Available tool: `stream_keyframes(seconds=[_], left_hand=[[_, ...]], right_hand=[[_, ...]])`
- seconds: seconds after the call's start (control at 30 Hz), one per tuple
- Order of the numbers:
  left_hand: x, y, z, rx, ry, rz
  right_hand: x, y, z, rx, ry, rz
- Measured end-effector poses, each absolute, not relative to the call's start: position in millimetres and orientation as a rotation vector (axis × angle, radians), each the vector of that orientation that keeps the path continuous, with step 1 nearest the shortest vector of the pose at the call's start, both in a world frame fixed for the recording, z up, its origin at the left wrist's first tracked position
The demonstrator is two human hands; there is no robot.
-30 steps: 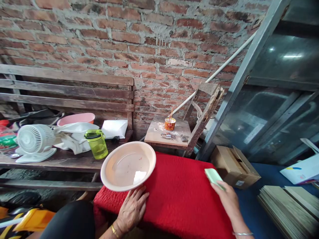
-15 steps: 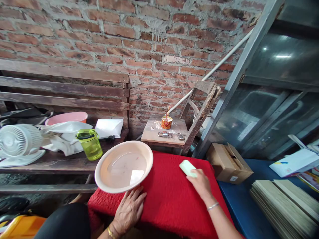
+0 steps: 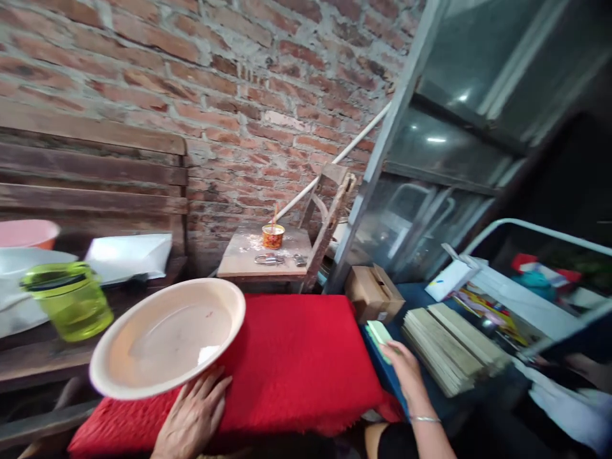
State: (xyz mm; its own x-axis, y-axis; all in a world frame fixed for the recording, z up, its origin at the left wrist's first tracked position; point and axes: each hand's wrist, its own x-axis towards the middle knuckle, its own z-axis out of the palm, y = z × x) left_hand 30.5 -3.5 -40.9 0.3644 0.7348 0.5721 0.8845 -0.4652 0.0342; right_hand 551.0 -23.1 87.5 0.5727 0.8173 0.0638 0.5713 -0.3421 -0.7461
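My right hand point(image 3: 404, 366) grips a pale green, rounded rectangular block point(image 3: 380, 338), with the fingers wrapped round its near end. I cannot make out its exact kind. It is over the blue surface point(image 3: 389, 376), just past the right edge of the red cloth point(image 3: 291, 357). My left hand point(image 3: 194, 411) lies flat on the red cloth, fingers stretched out, close to the near rim of a pale pink basin point(image 3: 172, 338). Whether the fingertips touch the basin, I cannot tell. Inside the basin, near its right side, is a small white piece point(image 3: 208, 354).
A green bottle point(image 3: 79, 306) and white package point(image 3: 129, 255) are on the wooden bench point(image 3: 95, 175). Behind the cloth, a wooden chair point(image 3: 262, 264) bears a red-gold cup point(image 3: 273, 237) and padlocks point(image 3: 270, 259). At right are a cardboard box point(image 3: 368, 293) and stacked boards point(image 3: 444, 347).
The view has turned right. My right hand has carried the pale green block from the red cloth to beyond its right edge. My left hand stays flat beside the basin.
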Motion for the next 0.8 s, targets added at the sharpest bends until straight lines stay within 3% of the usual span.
stream_keyframes(seconds=[0.8], left_hand=[[31,-3,-39,-2.295,-1.358,-0.734]], right_hand=[[478,-12,75,-1.909,-1.883,0.352]])
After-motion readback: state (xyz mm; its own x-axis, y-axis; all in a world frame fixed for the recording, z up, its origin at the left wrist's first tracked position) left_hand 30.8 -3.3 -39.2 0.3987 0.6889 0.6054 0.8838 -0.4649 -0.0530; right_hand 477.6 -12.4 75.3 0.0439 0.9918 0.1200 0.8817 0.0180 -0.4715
